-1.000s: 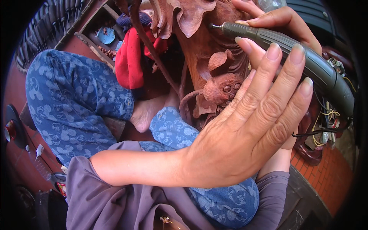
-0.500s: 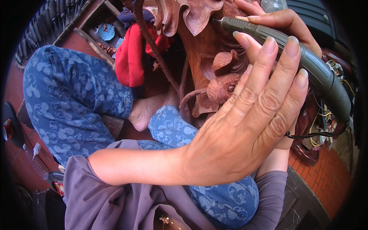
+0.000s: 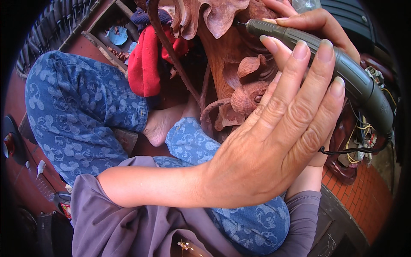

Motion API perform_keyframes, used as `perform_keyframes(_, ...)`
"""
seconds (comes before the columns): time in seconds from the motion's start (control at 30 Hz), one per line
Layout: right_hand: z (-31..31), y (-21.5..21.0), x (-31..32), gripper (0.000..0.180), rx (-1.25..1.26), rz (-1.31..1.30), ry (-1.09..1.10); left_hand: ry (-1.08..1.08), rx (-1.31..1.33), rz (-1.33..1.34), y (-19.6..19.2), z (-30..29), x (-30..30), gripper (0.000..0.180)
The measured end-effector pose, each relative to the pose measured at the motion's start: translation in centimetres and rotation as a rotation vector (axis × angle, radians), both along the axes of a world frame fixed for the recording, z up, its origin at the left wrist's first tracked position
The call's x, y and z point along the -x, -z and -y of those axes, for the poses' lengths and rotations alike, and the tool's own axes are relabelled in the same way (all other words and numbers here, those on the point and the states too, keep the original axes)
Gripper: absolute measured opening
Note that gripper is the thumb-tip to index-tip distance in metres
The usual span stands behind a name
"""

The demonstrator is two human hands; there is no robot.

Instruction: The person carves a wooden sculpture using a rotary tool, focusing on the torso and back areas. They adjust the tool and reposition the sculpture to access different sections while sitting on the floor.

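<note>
A reddish-brown wood carving (image 3: 233, 47) with leaf and flower shapes stands in front of me at top centre. My right hand (image 3: 319, 21) grips a dark green handheld rotary tool (image 3: 342, 73), whose tip touches the carving near a curled leaf. A black cord runs from the tool's rear. My left hand (image 3: 274, 137) is raised flat, fingers straight and together, palm toward the carving, covering its lower right part. It holds nothing.
I sit cross-legged in blue patterned trousers (image 3: 81, 107) with a bare foot (image 3: 160, 124) by the carving's base. A red cloth (image 3: 143, 64) lies behind it. A wooden tray with small items (image 3: 113, 36) is upper left. Wires (image 3: 359, 137) and red brick floor (image 3: 364, 197) are right.
The rotary tool and right hand have shifted up and slightly left along the carving. My left hand stays raised flat, moved a little upward.
</note>
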State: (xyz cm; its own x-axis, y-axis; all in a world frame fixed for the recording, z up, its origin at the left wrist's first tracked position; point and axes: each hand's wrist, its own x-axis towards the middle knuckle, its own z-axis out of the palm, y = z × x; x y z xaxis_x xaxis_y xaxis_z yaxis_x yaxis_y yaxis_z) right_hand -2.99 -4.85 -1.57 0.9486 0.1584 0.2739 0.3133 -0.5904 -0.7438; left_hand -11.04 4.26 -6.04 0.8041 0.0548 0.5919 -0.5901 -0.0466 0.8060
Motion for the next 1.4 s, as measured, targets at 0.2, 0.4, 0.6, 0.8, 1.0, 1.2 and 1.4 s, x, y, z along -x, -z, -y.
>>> perform_keyframes(0.2,0.4,0.2,0.3,0.020,0.075,0.072,-0.017,0.046,-0.087,-0.034,-0.5,-1.0,0.1,0.055)
perform_keyframes(0.4,0.5,-0.9,0.2,0.021,0.196,0.012,-0.043,-0.005,-0.075,-0.035,-0.7,-0.9,0.3,0.052)
perform_keyframes(0.6,0.3,-1.3,-0.1,0.023,0.141,0.034,-0.126,0.182,0.055,-0.106,-2.0,-2.4,-0.3,0.054)
perform_keyframes(0.8,0.4,0.1,-0.4,0.024,0.003,0.043,-0.070,0.147,0.098,-0.093,-1.3,-2.1,-0.6,0.054)
perform_keyframes(1.0,0.0,-0.6,0.2,0.022,0.074,-0.042,0.049,0.223,0.019,-0.145,-2.2,-3.2,-0.5,0.054)
perform_keyframes(1.2,1.1,0.0,-0.2,0.020,0.141,0.072,-0.105,0.134,-0.029,-0.106,-1.8,-2.5,-0.2,0.056)
perform_keyframes(1.4,0.9,-0.6,0.0,0.019,0.174,0.098,-0.142,0.203,-0.023,-0.094,-1.8,-2.6,0.0,0.053)
